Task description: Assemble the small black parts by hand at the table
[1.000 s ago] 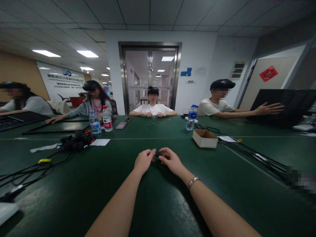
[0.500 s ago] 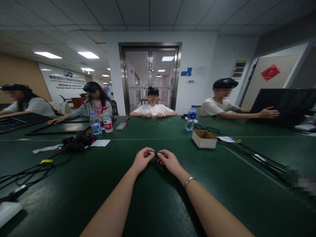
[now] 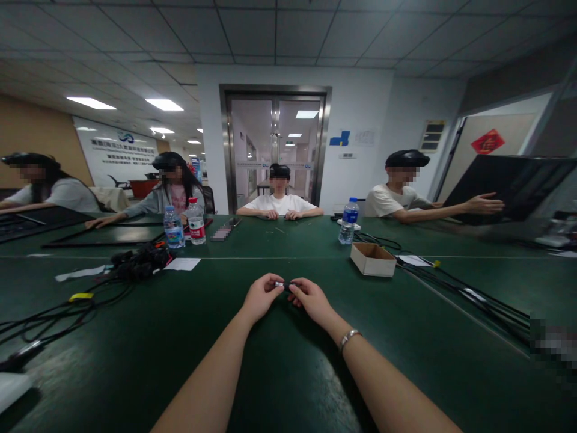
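Both my hands meet over the green table (image 3: 279, 361), fingertips pinching one small stick-like object with a black body and a silvery end (image 3: 286, 286). My left hand (image 3: 261, 297) grips its silvery left end between thumb and fingers. On the black right part, my right hand (image 3: 314, 300) closes with thumb and forefinger. The object lies roughly level; its exact kind is too small to make out, and the fingertips cover part of it. A metal bracelet (image 3: 350, 339) circles my right wrist.
An open cardboard box (image 3: 373, 264) stands to the right, near a water bottle (image 3: 348, 221) and black cables (image 3: 473, 296). Leftward are two bottles (image 3: 174, 227), a tangled black bundle (image 3: 139, 261) and white paper (image 3: 183, 264). Several people sit around; one holds a large black panel (image 3: 509, 186).
More of the black object shows between my fingertips. My hands stay close together. On the right, the other person's black panel has tilted. The view has shifted slightly.
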A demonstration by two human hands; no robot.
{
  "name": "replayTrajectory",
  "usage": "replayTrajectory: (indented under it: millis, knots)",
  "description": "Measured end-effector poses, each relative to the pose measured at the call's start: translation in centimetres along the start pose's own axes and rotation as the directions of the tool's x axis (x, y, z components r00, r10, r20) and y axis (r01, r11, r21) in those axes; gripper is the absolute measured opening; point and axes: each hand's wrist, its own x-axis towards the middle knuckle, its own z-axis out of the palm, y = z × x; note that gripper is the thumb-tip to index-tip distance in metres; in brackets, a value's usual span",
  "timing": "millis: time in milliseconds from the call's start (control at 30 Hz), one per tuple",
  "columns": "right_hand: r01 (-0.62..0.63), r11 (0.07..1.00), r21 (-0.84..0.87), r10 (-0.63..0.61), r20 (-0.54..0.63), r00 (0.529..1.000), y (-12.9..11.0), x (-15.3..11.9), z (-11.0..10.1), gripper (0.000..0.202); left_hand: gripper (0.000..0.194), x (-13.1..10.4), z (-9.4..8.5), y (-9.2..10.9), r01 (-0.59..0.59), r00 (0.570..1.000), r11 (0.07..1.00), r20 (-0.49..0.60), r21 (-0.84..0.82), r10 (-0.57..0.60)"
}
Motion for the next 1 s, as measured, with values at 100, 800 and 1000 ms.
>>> replayTrajectory:
  millis: [100,800,1000]
  knots:
    - [-0.004,1.000,0.004,0.004,0.008,1.000,-0.01,0.01,-0.04,0.028,0.023,-0.12,-0.01,0.36,0.003,1.000,1.000,-0.003,0.005,-0.003]
    - [0.045,0.999,0.005,-0.045,0.033,0.998,0.61,0.11,-0.20,0.034,0.028,0.16,-0.06,0.03,0.005,1.000,0.998,-0.022,-0.066,-0.007]
    - [0.042,0.999,0.027,-0.042,0.020,0.999,0.40,-0.04,-0.19,0.035,0.035,0.14,-0.15,0.15,0.037,0.999,0.998,-0.007,-0.049,-0.037]
